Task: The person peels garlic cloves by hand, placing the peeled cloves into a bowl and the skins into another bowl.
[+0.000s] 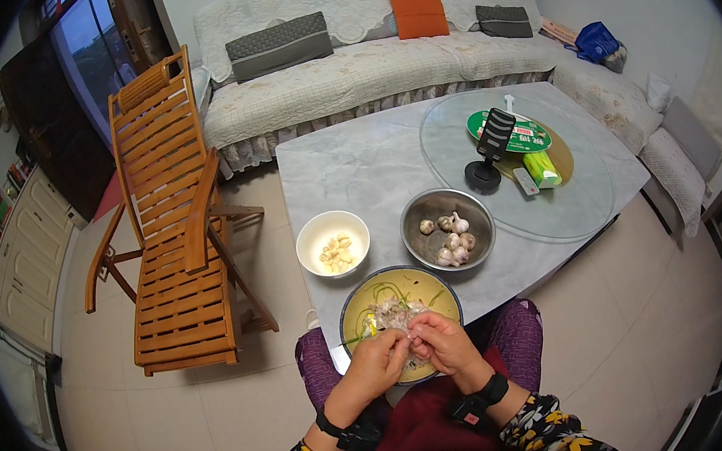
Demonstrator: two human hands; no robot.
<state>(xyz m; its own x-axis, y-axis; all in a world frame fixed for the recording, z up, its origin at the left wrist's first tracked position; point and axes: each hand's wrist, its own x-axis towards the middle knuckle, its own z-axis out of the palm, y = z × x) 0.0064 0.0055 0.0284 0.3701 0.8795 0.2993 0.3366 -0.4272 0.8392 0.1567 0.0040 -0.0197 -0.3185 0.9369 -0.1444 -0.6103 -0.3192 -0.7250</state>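
Observation:
My left hand (376, 361) and my right hand (443, 341) meet fingertip to fingertip, both closed in a pinch. Between them is a small whitish bit that looks like a garlic clove, mostly hidden by the fingers. Under the hands sits a yellow bowl (352, 309) with a dark rim, holding papery garlic skins (397, 312) and green strands. Beyond it to the left, peeled garlic cloves (337, 252) lie in a white bowl (309, 246). A steel bowl (484, 247) on the right contains several whole garlic bulbs (453, 255).
The grey marble-look table (355, 161) carries a glass turntable (543, 221) with a black stand-like device (493, 150), a green round item (529, 134) and a green packet (542, 170). A wooden reclining chair (170, 209) stands left; a covered sofa (382, 84) lies behind.

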